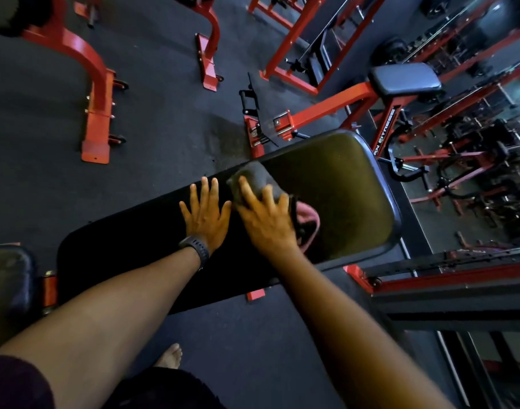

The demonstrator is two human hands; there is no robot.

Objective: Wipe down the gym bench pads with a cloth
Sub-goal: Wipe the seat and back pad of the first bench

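So the person has both hands down on the long black bench pad, which runs at a slant across the middle. The left hand lies flat on the pad with its fingers spread, holding nothing, and there's a dark watch on that wrist. The right hand presses down on a grey cloth with spread, mostly straight fingers, so it isn't really gripping it. The cloth sits near the pad's far edge, just beside the left fingertips.

A blurry pink and black thing lies on the pad against the right hand, and what it is can't be told. A red frame with a small seat pad stands past the bench. Another pad sits at lower left. A bare foot is on the dark floor.
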